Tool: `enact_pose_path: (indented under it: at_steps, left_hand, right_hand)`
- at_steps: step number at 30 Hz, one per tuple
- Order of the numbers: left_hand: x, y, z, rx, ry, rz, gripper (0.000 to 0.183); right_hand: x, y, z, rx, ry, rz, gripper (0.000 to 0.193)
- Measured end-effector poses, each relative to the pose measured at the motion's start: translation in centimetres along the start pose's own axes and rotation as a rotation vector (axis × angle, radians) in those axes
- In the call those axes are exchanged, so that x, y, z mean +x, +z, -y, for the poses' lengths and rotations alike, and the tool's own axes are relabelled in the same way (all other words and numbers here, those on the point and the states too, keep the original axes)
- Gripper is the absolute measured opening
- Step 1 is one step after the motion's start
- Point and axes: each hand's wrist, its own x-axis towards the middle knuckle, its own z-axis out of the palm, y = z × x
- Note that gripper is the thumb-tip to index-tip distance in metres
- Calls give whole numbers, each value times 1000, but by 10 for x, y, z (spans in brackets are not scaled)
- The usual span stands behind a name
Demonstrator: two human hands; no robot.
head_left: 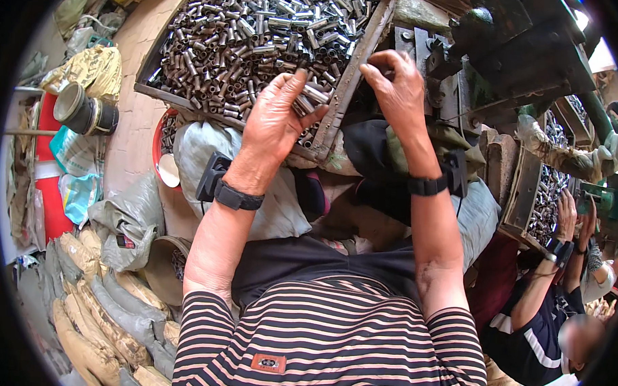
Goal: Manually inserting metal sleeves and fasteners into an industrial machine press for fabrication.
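My left hand (274, 117) is closed round a few short, shiny metal tubes (315, 95), over the near right corner of a shallow tray (189, 106). A heap of similar metal tubes (222, 60), some dark and some bright, fills that tray. To the right of the tray's raised side board (358, 58), my right hand (402, 87) is up beside a dark, greasy machine (439, 68). Its thumb and forefinger are curled toward each other. Whether anything small sits between them I cannot make out. Both wrists wear black straps.
Grey cloth (211, 155) covers my knees below the tray. At the left stand a red tub (166, 144) and several filled sacks (90, 308). On the right, a co-worker's hands (567, 215) are at another tray (523, 194) of metal parts. Machine frames (525, 57) rise at the upper right.
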Motion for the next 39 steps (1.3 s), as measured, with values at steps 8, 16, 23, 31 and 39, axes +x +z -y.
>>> enact_pose_path:
  at_steps: [8, 16, 23, 31, 39]
  left_hand:
    - [15, -18, -10, -60, -62, -59, 21]
    - [36, -3, -9, 691, 35, 10, 16]
    - [64, -12, 11, 1466, 403, -33, 28]
    - [61, 5, 15, 1800, 368, -102, 30]
    - [69, -10, 12, 1477, 358, -123, 27]
  right_hand:
    - [34, 29, -16, -607, -233, 27, 39]
    - [36, 35, -27, -454, -264, -93, 23]
    - [21, 24, -15, -121, -238, -196, 17]
    - [-22, -1, 1, 245, 9, -119, 12]
    - [-41, -4, 7, 610, 287, 0, 16]
